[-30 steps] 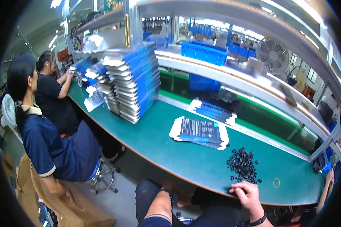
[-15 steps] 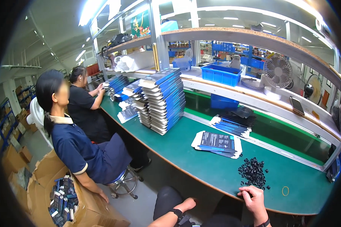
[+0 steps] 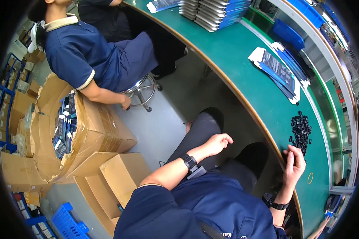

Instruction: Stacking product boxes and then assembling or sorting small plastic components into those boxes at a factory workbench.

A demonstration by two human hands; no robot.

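My left hand (image 3: 216, 145) hangs over my lap, its fingers loosely curled in, and nothing shows in it. At the front edge of the green table (image 3: 231, 55), my right hand (image 3: 294, 164) rests with fingers bent and thumb beside them. Whether anything is inside those fingers is hidden. Just beyond it lies a loose pile of small black parts (image 3: 301, 128), close to the fingertips. A yellow rubber band (image 3: 310, 178) lies flat on the table to the right of that hand. Farther off are a few flat printed cartons (image 3: 278, 73), dark with white flaps.
A tall stack of blue boxes (image 3: 217, 16) stands at the far end. On my left a co-worker (image 3: 83, 55) sits on a stool (image 3: 141, 89), one arm beside a big carton (image 3: 101, 127) of small boxes. An open carton (image 3: 127, 171) and blue basket (image 3: 68, 223) stand on the floor.
The view has swung down and to the left, bringing my torso and the floor cartons into sight. My right hand stays by the black parts; my left stays over my lap, its fingers slightly looser.
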